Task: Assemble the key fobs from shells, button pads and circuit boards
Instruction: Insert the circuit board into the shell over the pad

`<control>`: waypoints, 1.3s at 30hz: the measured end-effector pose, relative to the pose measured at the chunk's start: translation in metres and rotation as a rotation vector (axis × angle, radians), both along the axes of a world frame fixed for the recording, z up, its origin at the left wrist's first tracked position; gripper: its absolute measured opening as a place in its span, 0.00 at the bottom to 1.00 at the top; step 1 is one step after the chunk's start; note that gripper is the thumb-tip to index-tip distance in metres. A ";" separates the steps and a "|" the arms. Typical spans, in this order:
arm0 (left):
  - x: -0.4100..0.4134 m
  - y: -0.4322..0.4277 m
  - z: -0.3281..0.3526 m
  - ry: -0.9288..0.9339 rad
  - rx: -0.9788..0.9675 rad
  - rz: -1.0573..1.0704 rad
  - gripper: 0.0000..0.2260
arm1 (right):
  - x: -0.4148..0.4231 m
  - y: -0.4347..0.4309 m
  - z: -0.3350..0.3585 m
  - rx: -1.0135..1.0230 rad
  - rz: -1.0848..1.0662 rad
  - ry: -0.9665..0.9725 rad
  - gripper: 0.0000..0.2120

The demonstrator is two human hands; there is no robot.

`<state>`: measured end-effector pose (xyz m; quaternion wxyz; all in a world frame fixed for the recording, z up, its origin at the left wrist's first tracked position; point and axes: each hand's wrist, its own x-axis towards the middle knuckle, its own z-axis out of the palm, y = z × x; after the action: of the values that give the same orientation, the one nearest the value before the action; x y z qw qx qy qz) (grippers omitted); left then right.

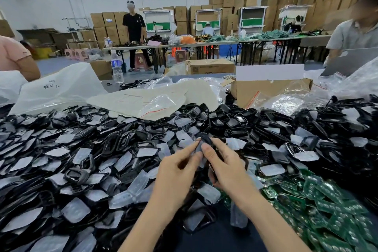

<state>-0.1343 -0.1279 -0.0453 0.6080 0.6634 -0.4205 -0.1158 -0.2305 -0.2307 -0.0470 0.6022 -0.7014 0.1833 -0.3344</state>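
The left hand (pixel 178 170) pinches a translucent pad (pixel 198 148) between thumb and forefinger. The right hand (pixel 227 168) curls round a black shell (pixel 207 139), and the pad touches the shell. They sit mid-table, over a heap (pixel 86 159) of shells and pads. Green boards (pixel 331 210) lie near right. A box (pixel 272 90) stands far right and a bottle (pixel 117 67) far left.

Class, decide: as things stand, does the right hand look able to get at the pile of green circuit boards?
Likely yes: the pile of green circuit boards lies uncovered beside the right hand, though that hand pinches a black plastic shell.
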 end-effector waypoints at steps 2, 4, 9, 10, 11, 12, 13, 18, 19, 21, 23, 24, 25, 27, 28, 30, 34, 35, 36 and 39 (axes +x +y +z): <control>0.001 -0.002 -0.005 0.054 -0.045 0.008 0.14 | 0.002 -0.001 0.000 -0.050 -0.006 0.006 0.07; 0.001 -0.002 -0.007 0.104 -0.086 0.006 0.13 | 0.003 -0.001 0.001 -0.085 -0.015 -0.001 0.07; -0.005 -0.001 0.001 0.106 -0.133 -0.010 0.15 | 0.003 0.002 0.005 -0.064 -0.002 -0.025 0.09; -0.005 -0.002 0.000 0.089 -0.118 -0.010 0.15 | 0.002 0.002 0.004 -0.058 -0.008 -0.020 0.09; -0.006 -0.002 -0.001 0.079 -0.099 -0.010 0.15 | 0.002 0.001 0.003 -0.052 -0.015 -0.011 0.10; -0.007 -0.003 0.000 0.071 -0.080 -0.013 0.15 | 0.001 0.000 0.002 -0.055 -0.026 -0.005 0.10; -0.008 -0.003 0.001 0.061 -0.061 -0.027 0.16 | 0.001 -0.002 0.001 -0.076 -0.042 -0.004 0.09; -0.008 -0.004 -0.001 -0.017 0.060 -0.121 0.22 | -0.002 -0.008 -0.005 -0.180 -0.077 0.032 0.07; -0.007 -0.003 -0.001 -0.033 0.075 -0.119 0.23 | -0.003 -0.009 -0.005 -0.180 -0.069 0.038 0.07; -0.004 -0.004 -0.003 -0.063 0.099 -0.121 0.19 | -0.004 -0.011 -0.005 -0.196 -0.046 0.063 0.07; -0.002 -0.002 -0.006 -0.075 0.141 -0.120 0.16 | -0.006 -0.011 -0.007 -0.204 -0.038 0.093 0.07; -0.001 -0.001 -0.005 -0.088 0.157 -0.132 0.15 | -0.007 -0.011 -0.006 -0.217 -0.031 0.102 0.07; 0.000 -0.001 -0.005 -0.104 0.173 -0.139 0.16 | -0.007 -0.012 -0.006 -0.226 -0.028 0.107 0.08; 0.001 0.000 -0.006 -0.123 0.196 -0.153 0.20 | -0.007 -0.011 -0.008 -0.212 -0.018 0.104 0.09; 0.002 0.002 -0.004 -0.128 0.194 -0.175 0.22 | -0.008 -0.011 -0.006 -0.204 -0.009 0.097 0.09; 0.003 0.004 0.000 -0.124 0.198 -0.213 0.24 | -0.006 -0.012 -0.006 -0.204 -0.005 0.103 0.08; 0.002 0.007 -0.001 -0.028 0.191 -0.233 0.24 | -0.006 -0.010 -0.004 -0.175 -0.011 0.085 0.13; 0.002 0.006 -0.001 -0.026 0.189 -0.222 0.22 | -0.005 -0.011 -0.004 -0.182 -0.014 0.090 0.13; 0.002 0.004 -0.004 -0.032 0.177 -0.204 0.19 | -0.004 -0.012 -0.005 -0.192 -0.011 0.093 0.11; 0.003 0.002 -0.007 -0.006 0.153 -0.169 0.14 | -0.003 -0.010 -0.007 -0.187 0.010 0.095 0.08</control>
<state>-0.1311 -0.1255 -0.0527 0.5424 0.6703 -0.4667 -0.1966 -0.2338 -0.2410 -0.0536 0.5266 -0.7705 0.1759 -0.3133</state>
